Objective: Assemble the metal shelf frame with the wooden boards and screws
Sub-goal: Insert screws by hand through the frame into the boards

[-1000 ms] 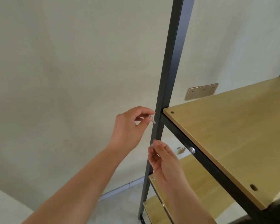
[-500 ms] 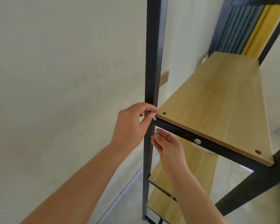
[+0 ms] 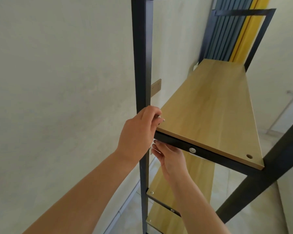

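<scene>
A black metal shelf frame (image 3: 141,68) stands against a pale wall, with a light wooden board (image 3: 210,112) lying on its black crossbar (image 3: 179,145). My left hand (image 3: 139,132) pinches a small silver screw (image 3: 160,117) over the board's near left corner, beside the upright post. My right hand (image 3: 169,159) reaches up under that corner, fingertips touching the underside of the crossbar; what it holds, if anything, is hidden. A silver bolt head (image 3: 192,150) sits in the crossbar. An open hole (image 3: 249,156) shows at the board's near right corner.
Lower wooden boards (image 3: 181,200) with screws sit below in the frame. A diagonal black frame leg (image 3: 267,181) crosses at the right. A small wooden block (image 3: 156,86) is fixed on the wall. Blue and yellow panels (image 3: 230,31) stand behind the far end.
The view has swung right and closer. My left hand moved the screw from the post's side to over the board's corner. My right hand stays just under the crossbar.
</scene>
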